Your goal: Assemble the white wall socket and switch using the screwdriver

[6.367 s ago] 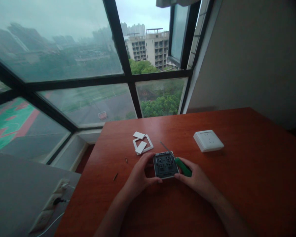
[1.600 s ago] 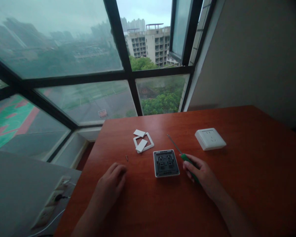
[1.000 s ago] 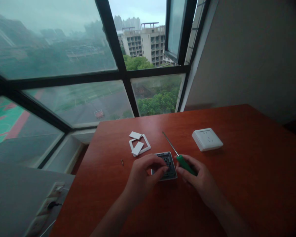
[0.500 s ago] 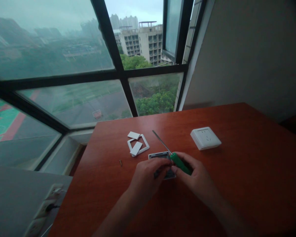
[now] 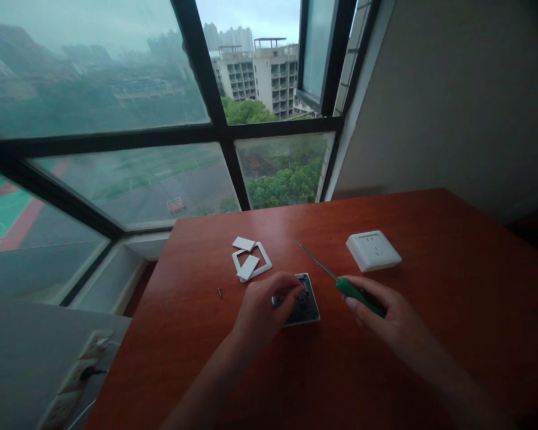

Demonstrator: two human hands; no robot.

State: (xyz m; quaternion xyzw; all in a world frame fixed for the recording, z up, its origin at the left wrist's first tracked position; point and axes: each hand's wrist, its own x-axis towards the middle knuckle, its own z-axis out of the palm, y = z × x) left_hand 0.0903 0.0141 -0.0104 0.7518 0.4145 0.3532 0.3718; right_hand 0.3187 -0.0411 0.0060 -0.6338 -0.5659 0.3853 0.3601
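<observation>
A grey wall-switch body with a white rim [image 5: 305, 307] lies flat on the red-brown table [image 5: 430, 334]. My left hand [image 5: 262, 310] covers its left half, fingers curled and pinched on something small I cannot make out. To the right of the switch, my right hand [image 5: 388, 316] grips a green-handled screwdriver [image 5: 356, 294]. Its thin metal shaft points up and left, away from me.
A white frame with two loose white rocker plates [image 5: 251, 263] lies beyond the switch. A small screw [image 5: 219, 292] sits to the left. A white wall socket [image 5: 373, 251] rests at the right rear. Window glass lies behind the table; a power strip [image 5: 78, 376] sits on the ledge, lower left.
My right hand with the screwdriver has drawn away to the right of the switch body. My left hand stays over the switch's left side, uncovering its right part.
</observation>
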